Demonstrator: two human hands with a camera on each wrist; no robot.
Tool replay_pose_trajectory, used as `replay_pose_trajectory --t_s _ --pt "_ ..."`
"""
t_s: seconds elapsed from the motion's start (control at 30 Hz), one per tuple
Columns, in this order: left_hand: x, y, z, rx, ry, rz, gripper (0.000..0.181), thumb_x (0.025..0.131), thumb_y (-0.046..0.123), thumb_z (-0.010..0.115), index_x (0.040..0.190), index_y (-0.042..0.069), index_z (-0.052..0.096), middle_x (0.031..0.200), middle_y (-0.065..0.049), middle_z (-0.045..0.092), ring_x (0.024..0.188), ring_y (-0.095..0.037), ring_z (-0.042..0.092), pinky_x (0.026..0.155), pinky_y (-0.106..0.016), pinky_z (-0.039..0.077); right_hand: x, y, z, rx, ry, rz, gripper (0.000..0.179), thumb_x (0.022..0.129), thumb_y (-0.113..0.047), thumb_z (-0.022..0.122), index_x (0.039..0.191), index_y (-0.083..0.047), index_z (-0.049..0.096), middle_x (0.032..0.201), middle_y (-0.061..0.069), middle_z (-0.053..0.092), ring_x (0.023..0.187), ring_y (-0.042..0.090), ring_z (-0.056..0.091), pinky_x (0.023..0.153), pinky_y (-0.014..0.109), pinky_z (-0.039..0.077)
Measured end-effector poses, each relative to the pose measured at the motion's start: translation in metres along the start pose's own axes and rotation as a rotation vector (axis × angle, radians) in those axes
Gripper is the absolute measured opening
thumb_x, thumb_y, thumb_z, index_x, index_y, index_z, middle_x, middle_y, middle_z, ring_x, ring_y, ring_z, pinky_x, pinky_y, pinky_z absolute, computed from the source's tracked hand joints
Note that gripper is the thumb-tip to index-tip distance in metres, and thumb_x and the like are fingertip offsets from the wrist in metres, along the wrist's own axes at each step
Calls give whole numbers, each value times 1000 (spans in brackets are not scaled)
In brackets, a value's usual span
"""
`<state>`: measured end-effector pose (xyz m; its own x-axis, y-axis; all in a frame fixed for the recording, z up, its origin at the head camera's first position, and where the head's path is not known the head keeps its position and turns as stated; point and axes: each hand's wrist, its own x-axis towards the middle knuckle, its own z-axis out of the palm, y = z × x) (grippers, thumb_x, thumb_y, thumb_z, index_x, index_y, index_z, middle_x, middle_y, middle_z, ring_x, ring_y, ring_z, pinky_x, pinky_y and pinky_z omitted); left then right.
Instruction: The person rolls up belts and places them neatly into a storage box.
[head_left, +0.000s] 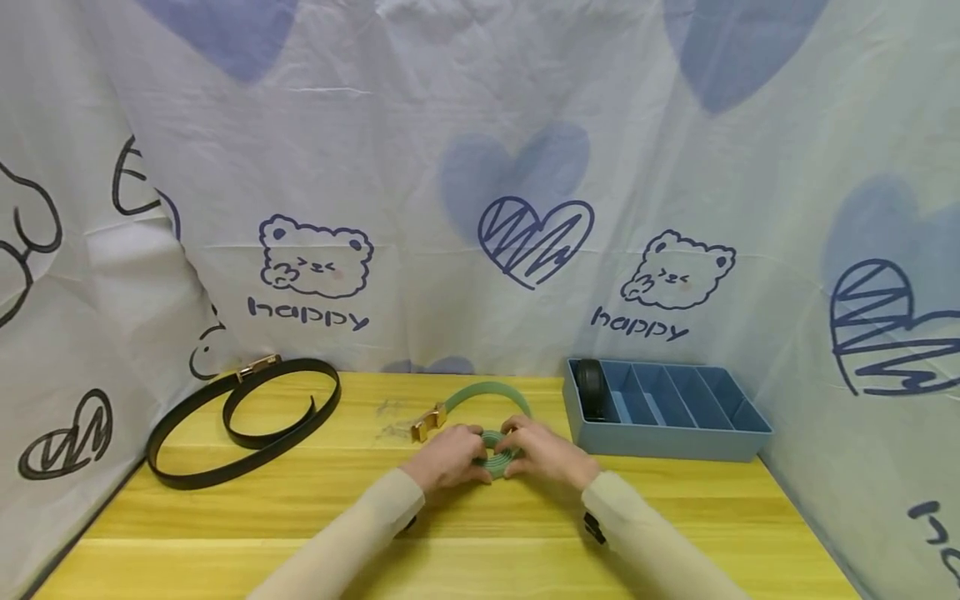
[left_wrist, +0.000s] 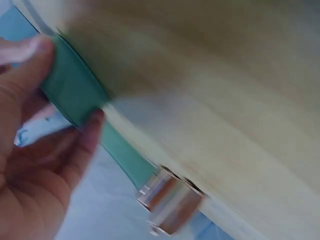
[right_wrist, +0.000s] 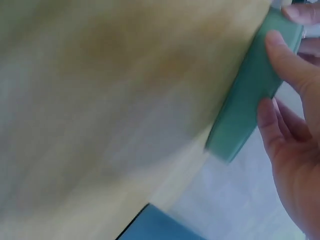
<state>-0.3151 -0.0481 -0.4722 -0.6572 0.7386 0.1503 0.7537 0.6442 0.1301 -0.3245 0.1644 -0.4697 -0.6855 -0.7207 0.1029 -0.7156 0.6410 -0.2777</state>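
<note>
A green belt is partly wound into a coil on the wooden table, standing on its edge. From the coil its loose end arcs behind the hands to a gold buckle, seen large in the left wrist view as a shiny metal buckle. My left hand grips the coil's left side with thumb and fingers. On the opposite side my right hand holds the coil, and in the right wrist view its thumb and fingers press the green strap.
A black belt with a gold buckle lies loosely looped at the left. At the right back stands a blue divided box, with a rolled black belt in its leftmost compartment. A printed cloth hangs behind and beside the table.
</note>
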Motion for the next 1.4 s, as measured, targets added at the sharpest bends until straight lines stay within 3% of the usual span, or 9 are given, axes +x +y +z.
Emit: replay_pose_trajectory --t_s 0.2,0.3,0.43,0.53,0.83,0.93,1.07,1.3,1.4 --pt "1 -11 -4 -73 -75 45 27 84 40 74 98 18 79 121 -5 69 126 -24 57 98 -32 50 0 5 -3 31 -31 9 35 77 -31 82 109 -18 76 105 -4 55 91 10 50 83 29 47" --pt "0 -9 -4 -83 -71 -14 32 84 43 74 102 17 78 118 -5 69 110 -19 64 89 -28 54 1 2 -1 25 -2 11 34 76 -32 83 106 -18 77 101 -5 53 87 9 48 78 27 45" --pt "-2 4 1 41 -2 -111 33 85 49 72 98 19 77 91 1 65 76 -11 59 63 -26 50 1 -4 5 -9 61 49 33 75 -35 84 101 -17 78 98 -4 51 84 9 46 73 25 41" --pt "-2 12 4 110 31 -142 30 85 47 72 101 21 78 87 1 66 75 -11 58 61 -27 49 2 -9 10 -41 98 69 33 75 -38 83 98 -16 78 97 -5 49 84 8 46 73 25 40" --pt "2 -3 -1 -12 -42 -1 22 86 35 74 100 18 77 94 3 66 77 -8 53 67 -21 45 1 -1 4 49 42 37 33 78 -33 82 105 -14 77 104 -3 49 94 10 44 84 28 44" --pt "0 -9 -4 -40 -78 35 28 87 34 74 108 16 76 109 -1 67 93 -12 61 78 -23 51 0 2 2 50 11 32 35 78 -35 81 108 -17 76 103 -4 48 92 9 43 83 25 43" --pt "-3 -10 -4 -83 -98 3 34 88 32 73 118 16 73 130 -7 63 122 -22 58 98 -32 50 -1 -1 2 31 20 12 36 77 -36 82 106 -16 77 98 -4 49 85 9 45 77 23 42" --pt "-3 4 2 8 -22 -8 30 86 42 72 105 19 77 95 0 65 80 -11 56 70 -24 48 -3 -11 11 -28 77 29 35 77 -42 82 99 -15 77 92 -7 47 84 8 42 74 21 42" --pt "-2 4 3 2 -22 5 26 86 39 73 101 18 77 94 2 69 87 -14 60 75 -26 51 -4 -8 12 -21 70 36 35 76 -40 82 101 -16 77 94 -6 46 86 9 40 76 22 40"
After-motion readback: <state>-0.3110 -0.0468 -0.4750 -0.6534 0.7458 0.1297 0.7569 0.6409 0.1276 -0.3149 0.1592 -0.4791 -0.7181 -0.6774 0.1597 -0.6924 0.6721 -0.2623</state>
